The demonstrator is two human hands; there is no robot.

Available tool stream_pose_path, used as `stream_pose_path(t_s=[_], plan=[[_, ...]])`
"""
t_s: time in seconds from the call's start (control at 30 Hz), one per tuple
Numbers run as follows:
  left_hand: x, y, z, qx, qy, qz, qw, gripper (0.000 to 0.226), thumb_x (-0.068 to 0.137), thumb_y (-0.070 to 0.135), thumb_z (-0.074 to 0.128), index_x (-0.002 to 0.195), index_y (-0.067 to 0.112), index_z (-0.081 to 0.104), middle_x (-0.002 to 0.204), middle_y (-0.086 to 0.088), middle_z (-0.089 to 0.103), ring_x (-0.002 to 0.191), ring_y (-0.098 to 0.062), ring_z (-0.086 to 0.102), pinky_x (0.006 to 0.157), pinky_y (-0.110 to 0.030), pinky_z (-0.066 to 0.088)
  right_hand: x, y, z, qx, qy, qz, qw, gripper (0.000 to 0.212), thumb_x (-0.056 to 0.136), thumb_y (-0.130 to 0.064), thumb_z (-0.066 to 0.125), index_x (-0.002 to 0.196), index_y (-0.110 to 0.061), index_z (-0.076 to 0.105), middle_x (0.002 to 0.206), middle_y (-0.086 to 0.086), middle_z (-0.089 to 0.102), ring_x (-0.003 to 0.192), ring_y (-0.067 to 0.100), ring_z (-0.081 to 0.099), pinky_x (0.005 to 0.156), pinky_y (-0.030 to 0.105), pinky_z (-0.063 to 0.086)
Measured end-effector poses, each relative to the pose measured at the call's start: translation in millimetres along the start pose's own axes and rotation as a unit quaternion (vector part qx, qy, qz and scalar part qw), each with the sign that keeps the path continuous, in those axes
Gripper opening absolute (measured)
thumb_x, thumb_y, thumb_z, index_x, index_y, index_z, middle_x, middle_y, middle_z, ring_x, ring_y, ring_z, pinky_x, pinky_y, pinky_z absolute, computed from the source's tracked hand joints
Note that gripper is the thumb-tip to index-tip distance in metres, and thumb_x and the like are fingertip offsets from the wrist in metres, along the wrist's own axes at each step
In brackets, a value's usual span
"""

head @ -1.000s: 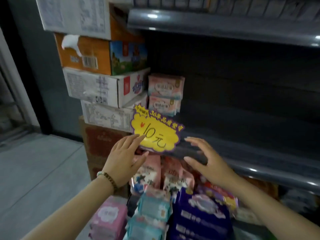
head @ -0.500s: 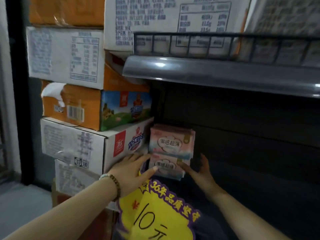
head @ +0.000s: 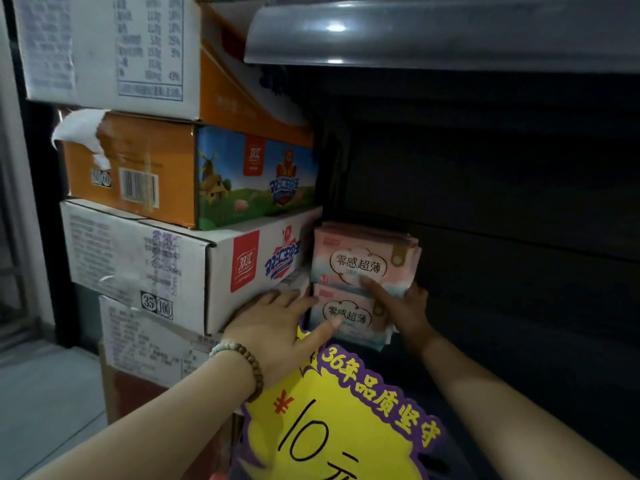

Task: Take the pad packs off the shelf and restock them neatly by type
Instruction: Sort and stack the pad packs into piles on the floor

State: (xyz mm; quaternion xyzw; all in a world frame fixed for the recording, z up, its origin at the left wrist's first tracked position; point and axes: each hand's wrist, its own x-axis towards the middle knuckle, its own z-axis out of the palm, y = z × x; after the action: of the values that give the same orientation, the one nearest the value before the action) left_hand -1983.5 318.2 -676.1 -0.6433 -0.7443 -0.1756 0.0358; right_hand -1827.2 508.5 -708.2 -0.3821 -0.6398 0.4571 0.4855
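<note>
Background: a dim shop bay, with a dark shelf (head: 519,341) under the grey rim of the shelf above (head: 450,32).
Pad packs (head: 356,289): two flat pink packs stacked in the bay's left corner, the upper pack (head: 360,261) on the lower pack (head: 346,315). Fronts face out and the long axes run level, left to right.
Key relation: the stack lies between the two grips, one at each short end. The free way out is toward the person.
Right hand (head: 405,310): thumb across the seam between the packs, fingers curled round the right end. This grip has hold of the stack.
Left hand (head: 273,327): fingers straight along the lower pack's left edge, thumb tip pressing its front. It presses but does not wrap.
Feel, judged: slick thin film over soft filling, so the packs may slide apart unless squeezed end to end.
Left of the grip: stacked cardboard cartons (head: 194,258), just beside the packs.
Below the grip: a glossy yellow price sign (head: 332,427).
</note>
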Motion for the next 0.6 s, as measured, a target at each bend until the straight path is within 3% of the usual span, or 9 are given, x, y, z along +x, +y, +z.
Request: stream_pose_path(t_s=[0.07,0.17,0.23,0.3,0.37,0.5,0.6], plan=[[1,0,0,0.002,-0.004,-0.001,1.0,0.091,0.069,0.085,-0.002,0.146,0.043,0.021,0.155,0.015,0.021,0.143,-0.01,0.017,0.117,-0.035,0.019,-18,-11,5,0.0,0.008,0.001,1.0,0.11,0.036,-0.066,0.087,0.128,-0.024,0.043,0.13,0.0,0.042,0.124,0.017,0.043,0.097,0.043,0.049],[1,-1,2,0.005,-0.006,-0.001,1.0,0.093,0.067,0.087,-0.004,0.146,0.043,0.021,0.155,0.016,0.02,0.143,-0.01,0.016,0.117,-0.035,0.019,-28,-12,6,0.06,-0.028,0.006,0.998,0.098,0.06,-0.029,0.086,0.135,-0.022,0.024,0.119,-0.004,0.05,0.106,0.01,0.056,0.08,0.031,0.055],[1,-1,2,0.01,-0.004,-0.004,1.0,0.098,0.064,0.09,-0.007,0.146,0.043,0.021,0.155,0.017,0.02,0.143,-0.009,0.017,0.117,-0.034,0.019,-27,-9,3,0.053,-0.012,0.0,0.999,0.096,0.057,-0.031,0.087,0.134,-0.022,0.029,0.121,-0.001,0.052,0.108,0.015,0.059,0.081,0.036,0.057],[1,-1,3,0.016,0.001,-0.006,1.0,0.102,0.059,0.089,-0.009,0.145,0.044,0.022,0.155,0.018,0.021,0.142,-0.009,0.018,0.117,-0.035,0.02,-26,-8,2,0.037,0.008,-0.015,0.999,0.101,0.05,-0.051,0.091,0.132,-0.025,0.038,0.128,0.003,0.049,0.118,0.021,0.055,0.089,0.045,0.055],[2,-2,3,0.015,0.005,-0.008,1.0,0.102,0.06,0.09,-0.008,0.145,0.044,0.023,0.155,0.018,0.021,0.142,-0.009,0.018,0.117,-0.035,0.02,-27,-13,2,0.024,0.006,-0.028,0.999,0.096,0.056,-0.06,0.083,0.134,-0.024,0.039,0.13,0.001,0.043,0.12,0.018,0.048,0.094,0.042,0.051],[2,0,3,0.016,0.008,-0.008,1.0,0.103,0.059,0.088,-0.012,0.145,0.044,0.021,0.155,0.019,0.02,0.142,-0.008,0.018,0.116,-0.034,0.02,-24,-22,2,0.084,-0.014,-0.025,0.996,0.085,0.077,-0.019,0.077,0.142,-0.017,0.022,0.124,0.003,0.052,0.103,0.014,0.057,0.076,0.026,0.051],[0,0,3,0.009,0.012,-0.009,1.0,0.103,0.058,0.087,-0.01,0.146,0.043,0.021,0.154,0.018,0.022,0.142,-0.009,0.019,0.116,-0.033,0.02,-30,-25,3,0.061,0.007,-0.043,0.997,0.069,0.077,-0.018,0.077,0.136,-0.014,0.041,0.118,0.0,0.062,0.107,0.018,0.063,0.074,0.023,0.054]])
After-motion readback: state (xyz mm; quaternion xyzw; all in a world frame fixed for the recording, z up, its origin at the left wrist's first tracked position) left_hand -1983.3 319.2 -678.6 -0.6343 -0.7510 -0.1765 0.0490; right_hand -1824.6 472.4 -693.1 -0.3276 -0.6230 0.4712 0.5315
